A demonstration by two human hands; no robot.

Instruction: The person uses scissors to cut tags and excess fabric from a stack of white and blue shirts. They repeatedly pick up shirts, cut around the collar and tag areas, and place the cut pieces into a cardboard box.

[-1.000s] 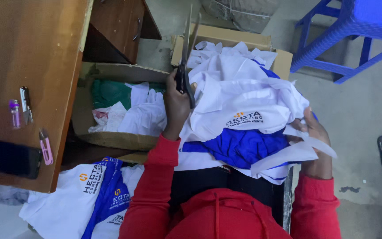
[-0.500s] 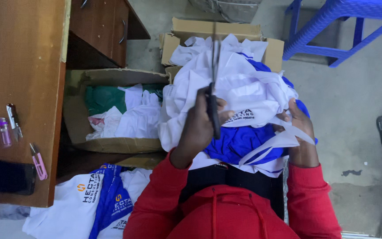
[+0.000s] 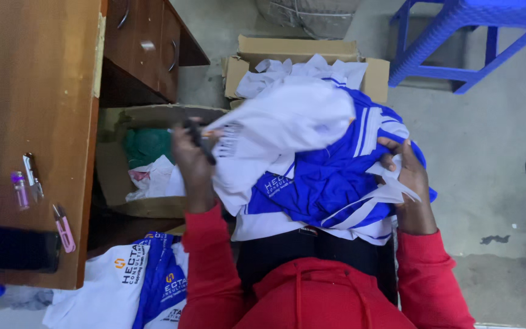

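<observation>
A bundle of white and blue shirts [image 3: 312,158] lies on my lap. My left hand [image 3: 191,163] grips the black handles of a pair of scissors [image 3: 200,139] at the bundle's left edge; the blades are hidden or blurred against the white cloth. My right hand [image 3: 408,183] clutches the blue and white fabric at the bundle's right side. Both arms wear red sleeves.
A wooden desk [image 3: 31,109] with drawers stands at the left, bearing a small clipper [image 3: 32,175], a pink clipper [image 3: 64,228] and a black object [image 3: 21,250]. Cardboard boxes [image 3: 302,52] with cloth sit ahead. More shirts [image 3: 135,286] lie lower left. A blue plastic stool [image 3: 458,36] stands upper right.
My left hand with the scissors has swung from the top of the bundle to its left side. The shirts have been turned, showing more blue fabric.
</observation>
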